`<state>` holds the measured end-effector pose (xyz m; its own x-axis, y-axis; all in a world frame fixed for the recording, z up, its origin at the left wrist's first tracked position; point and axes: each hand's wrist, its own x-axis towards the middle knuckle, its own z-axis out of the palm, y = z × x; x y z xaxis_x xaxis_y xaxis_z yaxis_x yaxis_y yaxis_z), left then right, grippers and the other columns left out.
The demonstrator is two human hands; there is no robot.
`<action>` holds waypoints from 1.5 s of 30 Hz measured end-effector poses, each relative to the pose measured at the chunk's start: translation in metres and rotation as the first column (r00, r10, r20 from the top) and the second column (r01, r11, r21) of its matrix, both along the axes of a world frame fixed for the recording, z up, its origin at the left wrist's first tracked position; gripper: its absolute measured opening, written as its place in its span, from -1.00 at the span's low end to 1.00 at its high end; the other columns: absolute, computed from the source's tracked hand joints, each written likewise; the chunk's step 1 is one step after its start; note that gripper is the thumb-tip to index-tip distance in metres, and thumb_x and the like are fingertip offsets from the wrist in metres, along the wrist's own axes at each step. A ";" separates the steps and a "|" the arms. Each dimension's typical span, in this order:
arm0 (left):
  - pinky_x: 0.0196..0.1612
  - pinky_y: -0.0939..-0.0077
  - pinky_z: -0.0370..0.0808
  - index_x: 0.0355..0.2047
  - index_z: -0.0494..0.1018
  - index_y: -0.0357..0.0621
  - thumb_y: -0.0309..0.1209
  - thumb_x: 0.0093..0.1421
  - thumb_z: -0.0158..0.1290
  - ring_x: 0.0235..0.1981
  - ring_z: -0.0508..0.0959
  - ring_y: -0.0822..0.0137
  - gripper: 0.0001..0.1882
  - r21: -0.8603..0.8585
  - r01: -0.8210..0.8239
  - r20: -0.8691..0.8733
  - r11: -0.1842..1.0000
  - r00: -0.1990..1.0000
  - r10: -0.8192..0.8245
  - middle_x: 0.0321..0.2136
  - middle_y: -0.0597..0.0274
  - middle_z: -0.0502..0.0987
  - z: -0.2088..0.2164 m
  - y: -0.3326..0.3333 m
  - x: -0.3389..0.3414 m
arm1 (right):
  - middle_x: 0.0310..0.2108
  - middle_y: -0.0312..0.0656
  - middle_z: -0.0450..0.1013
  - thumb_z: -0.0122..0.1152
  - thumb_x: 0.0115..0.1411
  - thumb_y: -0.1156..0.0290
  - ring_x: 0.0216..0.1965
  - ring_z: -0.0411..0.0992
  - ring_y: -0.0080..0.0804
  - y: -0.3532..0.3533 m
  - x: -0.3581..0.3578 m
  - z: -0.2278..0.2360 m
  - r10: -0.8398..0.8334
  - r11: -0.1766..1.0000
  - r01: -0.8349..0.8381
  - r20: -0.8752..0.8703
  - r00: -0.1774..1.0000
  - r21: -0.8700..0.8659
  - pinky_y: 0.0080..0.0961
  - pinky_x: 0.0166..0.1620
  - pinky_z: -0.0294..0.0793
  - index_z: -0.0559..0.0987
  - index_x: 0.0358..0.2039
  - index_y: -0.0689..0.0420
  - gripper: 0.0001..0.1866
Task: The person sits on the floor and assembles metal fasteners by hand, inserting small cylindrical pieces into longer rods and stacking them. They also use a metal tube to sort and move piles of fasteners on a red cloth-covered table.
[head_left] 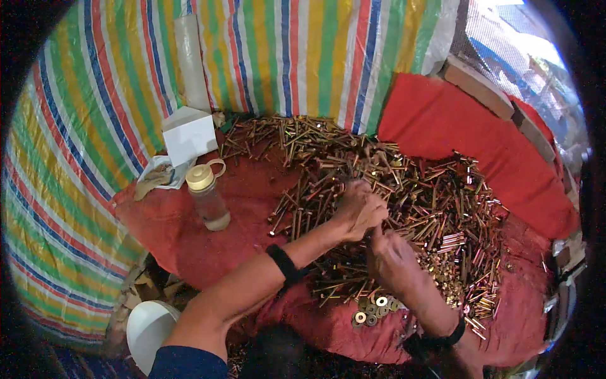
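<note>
My left hand (361, 210) and my right hand (392, 254) meet over a big heap of long brass-coloured bolts (429, 196). The fingers of both are curled closed, fingertips close to each other; whatever they pinch is hidden or too small to name. Beside my right wrist lies a pile of small golden nuts (447, 278). Several flat washers (377, 309) are gathered on the red cloth (344, 331) below my right hand. Each forearm wears a black band.
A clear bottle (209, 199) with a cream lid stands at left. Behind it are a white box (189, 134) and a small tray (165, 174) with a rag. A white bucket (148, 331) sits lower left. Striped sheeting (265, 57) backs the table; bricks (480, 86) edge the right.
</note>
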<state>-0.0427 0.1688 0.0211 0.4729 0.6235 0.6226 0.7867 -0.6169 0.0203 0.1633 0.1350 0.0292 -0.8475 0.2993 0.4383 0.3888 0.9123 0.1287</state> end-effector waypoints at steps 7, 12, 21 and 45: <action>-0.05 0.04 0.31 -0.54 0.52 0.07 -0.25 -0.11 0.14 -0.22 0.54 0.09 -0.88 0.236 0.167 0.169 0.957 0.963 -0.210 -0.46 0.31 0.56 -0.011 -0.043 0.017 | -0.53 0.16 0.45 0.18 0.02 0.62 -0.45 0.48 0.19 -0.055 0.012 0.002 0.047 0.958 -0.110 -0.236 0.971 -0.263 0.02 -0.37 0.44 0.38 -0.08 0.49 -0.58; -0.05 -0.04 0.33 -0.32 0.60 0.04 -0.19 0.12 0.07 -0.23 0.51 0.03 -0.78 -0.294 0.133 0.109 0.946 0.989 -0.105 -0.35 0.26 0.60 -0.030 -0.072 0.023 | -0.53 0.26 0.45 0.15 0.05 0.64 -0.44 0.47 0.32 -0.104 0.015 0.001 -0.171 0.839 0.120 -0.047 0.984 -0.530 0.09 -0.39 0.44 0.36 -0.11 0.45 -0.63; 0.12 0.09 0.21 -0.57 0.52 0.03 -0.16 0.14 0.09 -0.19 0.47 0.18 -0.76 -0.137 0.101 0.214 0.985 0.974 -0.070 -0.49 0.28 0.54 -0.022 -0.139 0.050 | -0.50 0.22 0.46 0.15 0.06 0.70 -0.43 0.47 0.29 -0.166 0.025 0.016 -0.208 0.764 0.092 -0.108 0.972 -0.639 0.09 -0.40 0.41 0.30 0.05 0.51 -0.49; 0.36 -0.13 0.28 -0.31 0.54 -0.23 -0.26 0.25 0.16 -0.04 0.53 0.00 -0.75 -0.082 0.274 0.343 0.958 0.911 -0.231 -0.29 0.08 0.54 0.059 -0.202 0.097 | -0.26 0.23 0.55 0.32 0.13 0.62 -0.27 0.58 0.28 -0.195 0.074 -0.012 -0.161 0.781 -0.001 -0.203 0.966 -0.624 -0.01 -0.32 0.56 0.52 -0.02 0.32 -0.62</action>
<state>0.0544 -0.0334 0.0797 0.4086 0.5933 0.6936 0.5413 -0.7694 0.3392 0.2374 -0.0596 0.0170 -0.7051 0.6350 0.3157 0.4083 0.7275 -0.5514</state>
